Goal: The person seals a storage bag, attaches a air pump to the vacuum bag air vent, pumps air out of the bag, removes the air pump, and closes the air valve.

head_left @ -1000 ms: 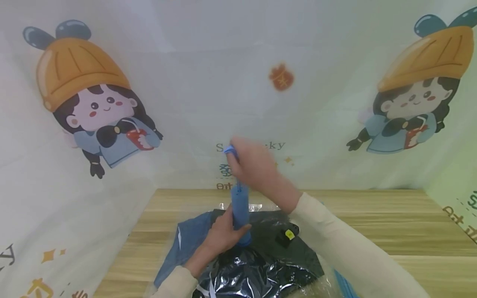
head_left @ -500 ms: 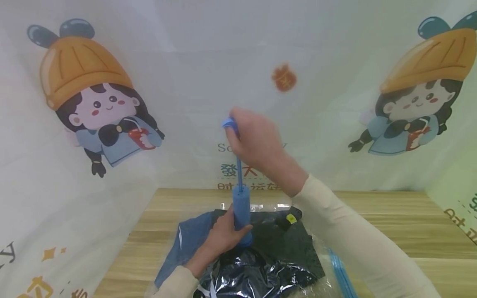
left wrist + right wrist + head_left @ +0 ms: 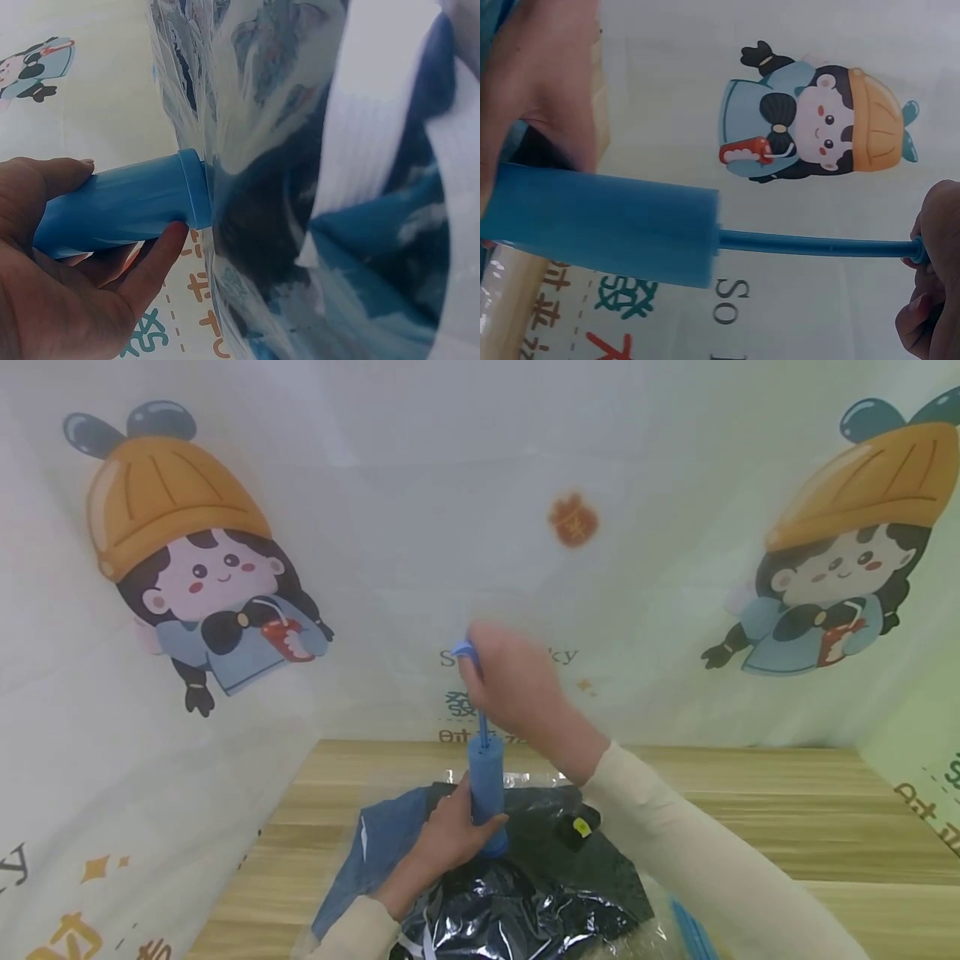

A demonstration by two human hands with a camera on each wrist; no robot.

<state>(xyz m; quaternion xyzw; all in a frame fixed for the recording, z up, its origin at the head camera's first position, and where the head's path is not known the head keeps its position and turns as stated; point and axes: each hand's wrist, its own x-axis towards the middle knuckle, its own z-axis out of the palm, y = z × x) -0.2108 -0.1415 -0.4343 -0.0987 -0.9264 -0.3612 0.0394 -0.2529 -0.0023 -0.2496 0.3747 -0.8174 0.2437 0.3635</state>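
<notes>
A blue hand pump [image 3: 486, 781] stands upright on a clear plastic bag [image 3: 525, 902] of dark and blue folded fabric. My left hand [image 3: 450, 835] grips the pump's barrel, its thumb and fingers wrapped around it; the left wrist view shows the barrel's flanged end [image 3: 196, 189] against the plastic. My right hand [image 3: 517, 681] is closed around the pump's handle [image 3: 465, 650] above the barrel. Part of the thin rod [image 3: 817, 244] shows between barrel and right hand. Most of the handle is hidden inside the fist.
Near my right forearm, a black piece with a yellow mark [image 3: 582, 827] sits on the bag. Blue strips [image 3: 692, 931] lie to the bag's right. The wooden table [image 3: 750, 793] ends at a printed cloth backdrop [image 3: 405, 527].
My right hand rose with the handle, drawing the rod out, then came partway back down. The left hand has kept its grip on the barrel.
</notes>
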